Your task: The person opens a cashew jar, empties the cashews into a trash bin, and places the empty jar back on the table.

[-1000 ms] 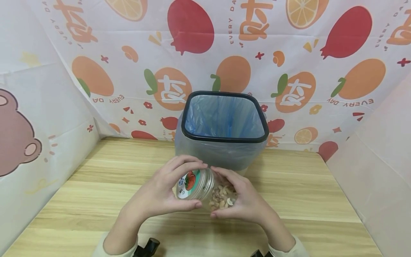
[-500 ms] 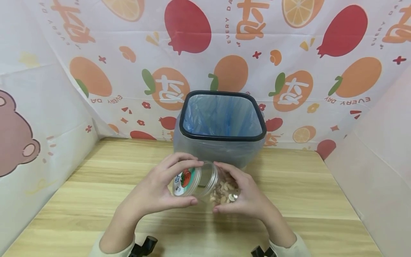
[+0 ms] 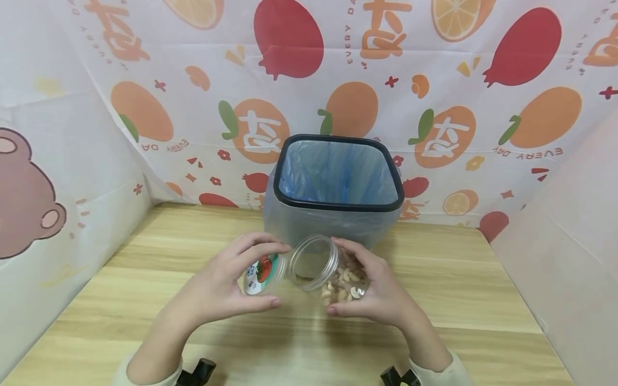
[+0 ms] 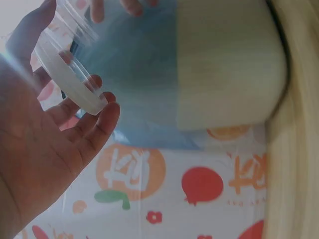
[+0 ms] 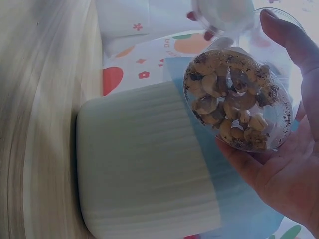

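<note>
L hand [image 3: 236, 276] is gripping a round clear-plastic lid [image 4: 67, 78] w/ green-white label [image 3: 258, 275], & R hand [image 3: 381, 284] is holding a tilted clear-plastic jar [image 3: 333, 265] of beige nuts [image 3: 344, 285].

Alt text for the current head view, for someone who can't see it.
A person's left hand holds a clear, colourfully labelled lid beside the open, tilted jar of nuts in their right hand. Beyond, a black-rimmed bin with a bluish liner stands on a wood-grain table.

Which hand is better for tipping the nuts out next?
Probably the right hand: it holds the open jar with the nuts inside, while the left hand holds only the lid.
</note>
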A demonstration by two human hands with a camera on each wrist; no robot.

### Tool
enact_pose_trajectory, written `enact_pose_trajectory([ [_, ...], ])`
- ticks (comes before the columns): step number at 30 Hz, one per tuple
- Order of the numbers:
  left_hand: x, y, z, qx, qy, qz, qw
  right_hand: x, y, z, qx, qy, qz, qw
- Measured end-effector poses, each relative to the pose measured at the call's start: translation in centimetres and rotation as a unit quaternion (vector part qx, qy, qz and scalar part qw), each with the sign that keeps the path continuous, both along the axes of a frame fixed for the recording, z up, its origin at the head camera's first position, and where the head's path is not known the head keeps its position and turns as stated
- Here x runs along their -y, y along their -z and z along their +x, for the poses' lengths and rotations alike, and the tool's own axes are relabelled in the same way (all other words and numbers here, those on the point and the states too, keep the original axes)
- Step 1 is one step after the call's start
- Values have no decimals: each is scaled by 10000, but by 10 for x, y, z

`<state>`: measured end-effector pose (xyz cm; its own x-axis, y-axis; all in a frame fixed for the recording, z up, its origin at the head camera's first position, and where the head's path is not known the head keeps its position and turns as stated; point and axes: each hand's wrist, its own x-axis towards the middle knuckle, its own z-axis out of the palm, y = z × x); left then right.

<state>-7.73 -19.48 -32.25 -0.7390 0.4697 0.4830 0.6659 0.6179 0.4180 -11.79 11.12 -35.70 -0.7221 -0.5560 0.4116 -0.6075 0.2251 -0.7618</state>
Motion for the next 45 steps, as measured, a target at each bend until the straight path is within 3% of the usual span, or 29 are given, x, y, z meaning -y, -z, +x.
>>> enact_pose_trajectory([
  [6,20,7,1,-8,-394,-300,9988,-3,-2,-1,-20,53,-90,9999],
  [22,56,29,-6,-72,-933,-939,9912,-7,-6,-2,-12,201,-112,9997],
  [45,74,63,-20,741,-1375,-1338,9786,-11,-9,-2,97,333,9,9994],
])
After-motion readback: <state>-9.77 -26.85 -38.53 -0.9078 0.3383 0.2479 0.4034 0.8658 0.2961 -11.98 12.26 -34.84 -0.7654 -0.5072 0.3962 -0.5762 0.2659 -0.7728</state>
